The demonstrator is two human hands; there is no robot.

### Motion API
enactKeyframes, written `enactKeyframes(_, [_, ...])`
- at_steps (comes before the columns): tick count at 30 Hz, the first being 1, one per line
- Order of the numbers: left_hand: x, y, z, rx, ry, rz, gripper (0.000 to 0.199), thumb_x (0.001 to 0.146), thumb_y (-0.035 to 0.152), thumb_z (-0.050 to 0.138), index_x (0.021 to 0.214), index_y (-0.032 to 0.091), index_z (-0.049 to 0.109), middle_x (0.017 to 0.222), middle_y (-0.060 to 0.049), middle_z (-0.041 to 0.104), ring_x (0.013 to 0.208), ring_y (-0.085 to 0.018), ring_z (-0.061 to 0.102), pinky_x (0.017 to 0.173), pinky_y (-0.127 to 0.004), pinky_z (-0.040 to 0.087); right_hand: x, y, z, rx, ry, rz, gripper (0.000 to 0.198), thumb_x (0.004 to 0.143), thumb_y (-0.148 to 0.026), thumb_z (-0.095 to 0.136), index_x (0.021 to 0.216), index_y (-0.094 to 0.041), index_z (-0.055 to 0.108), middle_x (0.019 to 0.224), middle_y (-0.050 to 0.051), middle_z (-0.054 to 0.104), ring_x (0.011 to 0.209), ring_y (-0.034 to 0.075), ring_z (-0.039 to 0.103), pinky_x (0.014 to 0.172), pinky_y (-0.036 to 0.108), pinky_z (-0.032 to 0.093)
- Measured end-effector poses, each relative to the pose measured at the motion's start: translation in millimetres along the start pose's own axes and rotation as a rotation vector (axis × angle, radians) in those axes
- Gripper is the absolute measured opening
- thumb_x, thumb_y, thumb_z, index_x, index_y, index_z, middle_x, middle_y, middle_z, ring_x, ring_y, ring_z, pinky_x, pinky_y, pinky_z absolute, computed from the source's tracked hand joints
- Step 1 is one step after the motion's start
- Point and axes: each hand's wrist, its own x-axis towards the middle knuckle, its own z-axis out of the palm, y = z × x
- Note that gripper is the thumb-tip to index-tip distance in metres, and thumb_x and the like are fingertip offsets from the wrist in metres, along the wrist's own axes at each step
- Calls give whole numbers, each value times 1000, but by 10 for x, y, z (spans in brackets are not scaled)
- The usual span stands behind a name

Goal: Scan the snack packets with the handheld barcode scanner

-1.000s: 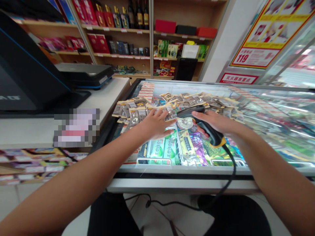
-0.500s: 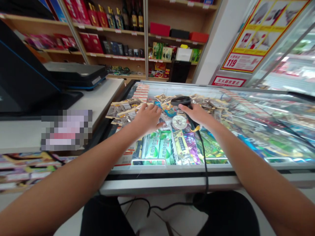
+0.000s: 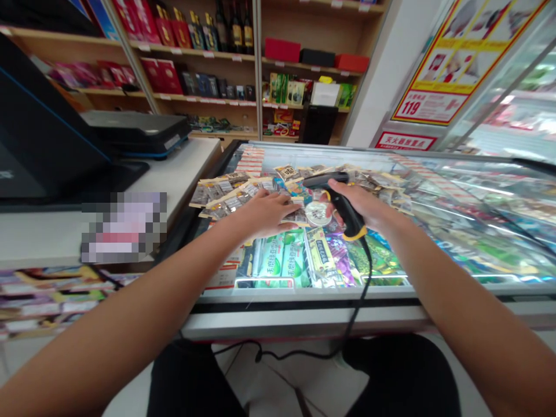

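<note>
My right hand (image 3: 362, 202) is wrapped round the grip of a black barcode scanner (image 3: 345, 211) with yellow trim, its head pointing left above the freezer's glass top. A black cable (image 3: 362, 289) runs down from its handle. Palm down, my left hand (image 3: 269, 213) hovers over or rests on small snack packets (image 3: 221, 194) on the glass, fingers stretched to the right; contact is hard to tell. Between the hands lies a round clear-lidded tub (image 3: 318, 213). Green ice-cream packs (image 3: 282, 258) show through the glass below.
A chest freezer (image 3: 304, 325) spans the front, its metal edge close to my knees. On the left, a counter (image 3: 182, 174) holds a flat scale-like device (image 3: 134, 130) and a dark monitor (image 3: 39, 133). Shelves with bottles (image 3: 237, 32) stand behind. The cable loops below the freezer edge.
The scanner has tilted, showing more of its handle and yellow base, and my right hand has shifted slightly right. My left hand has moved right and lower, its fingers now reaching towards the tub.
</note>
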Motion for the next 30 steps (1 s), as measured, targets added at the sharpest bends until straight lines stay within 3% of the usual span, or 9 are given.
enactKeyframes(6, [18,27,37,42,53,-192,58,100,57,44,147,22,54,139,-17,60,131,-38,50,107,-55,35,-85,59,-156,-157,-206,92,53,88,-70,60,76,-19,63,50,5,59,38,13,48,36,26,41])
enactKeyframes(13, [29,58,59,24,78,-234,57,100,57,44,145,24,56,137,-17,60,130,-39,50,107,-57,34,-135,9,-171,-122,-321,40,55,87,-73,58,74,-20,60,49,3,55,40,12,46,39,26,43])
enactKeyframes(23, [35,93,20,10,68,-285,58,98,58,46,143,23,57,137,-17,61,133,-40,48,110,-58,32,-136,2,-200,-76,-278,115,57,86,-76,56,74,-20,61,52,4,55,41,13,45,38,27,40])
enactKeyframes(28, [39,95,42,-1,96,-286,57,98,58,47,141,23,58,136,-17,62,133,-41,48,109,-59,33,-160,-6,-188,-64,-233,97,57,85,-76,58,76,-21,64,55,5,59,40,14,47,37,28,39])
enactKeyframes(30, [38,93,32,16,92,-289,54,97,57,48,137,22,60,134,-16,63,133,-40,48,109,-58,33,-151,-12,-192,-67,-155,14,54,84,-75,60,81,-21,65,63,7,65,42,14,49,37,28,40])
